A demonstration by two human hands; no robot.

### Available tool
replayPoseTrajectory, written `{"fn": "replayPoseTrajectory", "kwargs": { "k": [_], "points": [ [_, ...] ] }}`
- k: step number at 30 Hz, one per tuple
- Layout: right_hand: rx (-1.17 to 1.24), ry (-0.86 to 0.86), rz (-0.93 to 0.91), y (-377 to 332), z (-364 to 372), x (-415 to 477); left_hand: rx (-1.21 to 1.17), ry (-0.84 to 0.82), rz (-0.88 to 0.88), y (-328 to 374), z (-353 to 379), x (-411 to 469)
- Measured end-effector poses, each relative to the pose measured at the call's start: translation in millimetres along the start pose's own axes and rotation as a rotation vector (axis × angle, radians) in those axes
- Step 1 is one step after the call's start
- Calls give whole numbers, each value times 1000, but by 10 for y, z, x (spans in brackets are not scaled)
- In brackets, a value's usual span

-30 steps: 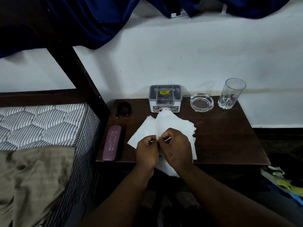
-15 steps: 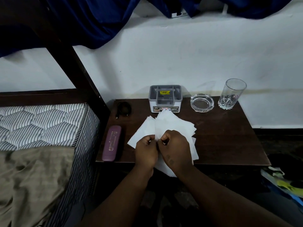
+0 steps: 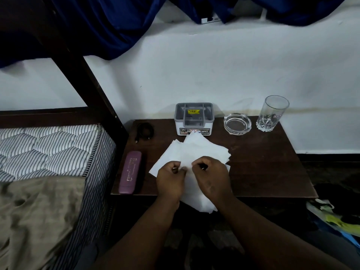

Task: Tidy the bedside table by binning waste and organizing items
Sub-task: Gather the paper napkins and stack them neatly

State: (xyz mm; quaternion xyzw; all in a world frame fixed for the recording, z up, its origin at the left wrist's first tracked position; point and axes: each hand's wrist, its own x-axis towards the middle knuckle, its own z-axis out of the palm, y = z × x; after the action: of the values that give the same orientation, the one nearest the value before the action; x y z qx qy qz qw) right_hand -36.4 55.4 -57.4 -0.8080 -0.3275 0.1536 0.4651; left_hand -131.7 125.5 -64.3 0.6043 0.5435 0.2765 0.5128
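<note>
Fingers (image 3: 180,169) of both hands still pinch the white tissues (image 3: 196,151) over the tabletop (image 3: 263,168), now slightly parted, apparently separating sheets for tidying.

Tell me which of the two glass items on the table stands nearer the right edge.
The tumbler: tall and upright at the back right corner. The ashtray, low and round, sits to its left, toward the grey box.

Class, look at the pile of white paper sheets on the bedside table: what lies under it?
The white paper sheets rest on the dark bedside table, their near end overhanging its front edge. Both the left hand and right hand grip them. Anything beneath is hidden.
</note>
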Motion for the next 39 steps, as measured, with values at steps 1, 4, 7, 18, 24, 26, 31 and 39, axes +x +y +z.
{"fn": "replayPoseTrajectory", "kwargs": {
  "k": [1, 4, 7, 18, 24, 26, 31, 39],
  "points": [
    [0, 38, 30, 34, -35, 23, 9, -7, 33, 3, -4, -9],
    [24, 155, 99, 146, -180, 130, 14, -63, 154, -3, -25, -22],
    [265, 123, 210, 181, -367, 256, -87, -126, 204, 45, -61, -56],
    [718, -188, 385, 347, -606, 253, -594, -391, -254, 135, -206, -196],
    [708, -310, 509, 288, -561, 212, -792, -601, -530, 151, -309, -245],
    [676, -371, 517, 250, -498, 179, -793, -631, -579, 147, -347, -247],
    [393, -253, 386, 221, -353, 401, -762, -556, -562, 16, -418, -145],
    [-351, -38, -7, 335, -362, 997, -680, -445, -625, -241, -649, 4]
  ]
}}
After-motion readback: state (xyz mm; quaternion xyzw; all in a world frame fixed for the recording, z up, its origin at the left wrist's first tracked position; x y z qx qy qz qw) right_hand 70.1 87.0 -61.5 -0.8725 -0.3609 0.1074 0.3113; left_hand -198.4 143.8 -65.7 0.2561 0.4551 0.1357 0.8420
